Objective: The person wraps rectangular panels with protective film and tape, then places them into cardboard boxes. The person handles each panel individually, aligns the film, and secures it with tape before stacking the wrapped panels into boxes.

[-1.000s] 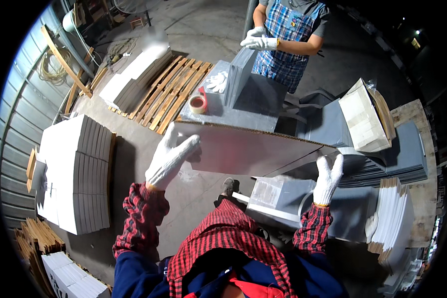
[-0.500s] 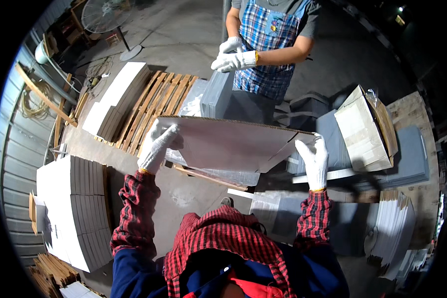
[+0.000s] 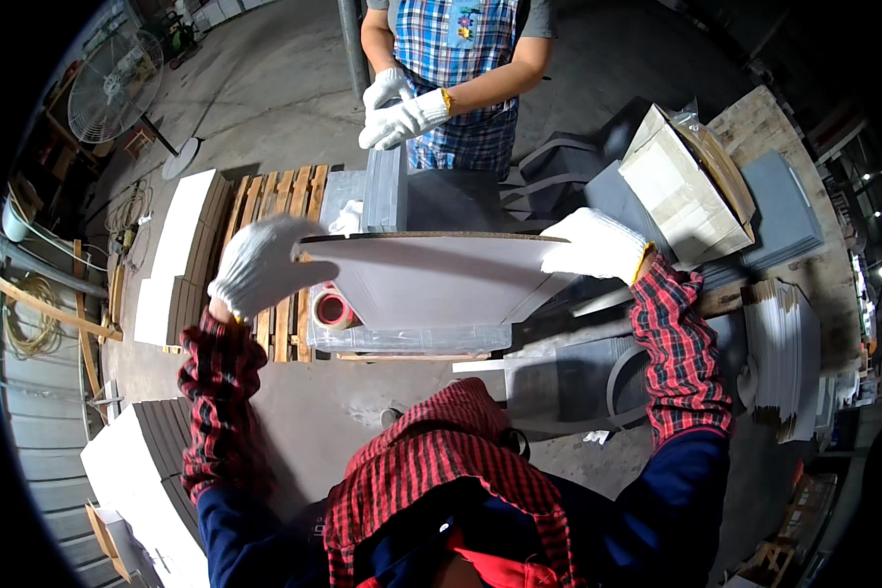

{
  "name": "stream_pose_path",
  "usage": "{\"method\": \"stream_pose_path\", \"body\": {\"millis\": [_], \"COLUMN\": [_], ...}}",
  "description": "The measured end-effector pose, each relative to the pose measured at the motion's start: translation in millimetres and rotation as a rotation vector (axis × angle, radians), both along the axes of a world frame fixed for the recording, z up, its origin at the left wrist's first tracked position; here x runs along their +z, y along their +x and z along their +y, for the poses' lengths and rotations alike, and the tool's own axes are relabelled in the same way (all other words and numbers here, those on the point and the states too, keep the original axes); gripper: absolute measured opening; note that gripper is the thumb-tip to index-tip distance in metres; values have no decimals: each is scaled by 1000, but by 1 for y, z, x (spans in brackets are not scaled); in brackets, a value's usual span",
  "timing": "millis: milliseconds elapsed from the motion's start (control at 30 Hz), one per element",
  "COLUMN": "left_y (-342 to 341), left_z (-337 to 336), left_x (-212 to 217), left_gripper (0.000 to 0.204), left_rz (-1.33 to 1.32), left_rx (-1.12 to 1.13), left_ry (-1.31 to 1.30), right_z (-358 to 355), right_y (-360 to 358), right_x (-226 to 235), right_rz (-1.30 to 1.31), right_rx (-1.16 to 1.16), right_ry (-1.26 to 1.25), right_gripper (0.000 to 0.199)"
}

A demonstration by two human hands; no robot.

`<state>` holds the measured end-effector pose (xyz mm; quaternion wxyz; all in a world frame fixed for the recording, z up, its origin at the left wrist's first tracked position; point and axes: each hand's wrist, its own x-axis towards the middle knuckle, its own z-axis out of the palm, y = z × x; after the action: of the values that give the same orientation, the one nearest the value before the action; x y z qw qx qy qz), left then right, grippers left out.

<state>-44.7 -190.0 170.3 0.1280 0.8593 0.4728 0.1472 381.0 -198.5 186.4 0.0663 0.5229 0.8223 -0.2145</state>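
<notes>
I hold a large flat grey cardboard sheet raised in front of me, its far edge level. My left hand, in a white knit glove, grips the sheet's left edge. My right hand, also gloved, grips the right edge. Under the sheet lie a red tape roll and a clear-wrapped bundle. Across from me a person in a blue plaid apron stands with two gloved hands on an upright grey stack.
A wooden pallet lies to the left, with white sheet stacks beside it and more at lower left. A wrapped cardboard box and grey sheet piles sit at the right. A floor fan stands far left.
I have lifted the grey sheet higher and brought it closer, so it sits level before me. The person opposite has come nearer in view, hands down on the upright grey stack.
</notes>
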Motion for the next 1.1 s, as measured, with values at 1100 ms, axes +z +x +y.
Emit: {"method": "stream_pose_path", "body": {"millis": [1100], "left_y": [16], "left_z": [-73], "left_x": [3], "left_gripper": [67], "left_rz": [-107], "left_rx": [-190], "left_ry": [-239], "right_z": [-81], "right_y": [-11], "right_x": [-9], "right_rz": [145], "right_rx": [7], "right_ry": [127], "right_gripper": [28]}}
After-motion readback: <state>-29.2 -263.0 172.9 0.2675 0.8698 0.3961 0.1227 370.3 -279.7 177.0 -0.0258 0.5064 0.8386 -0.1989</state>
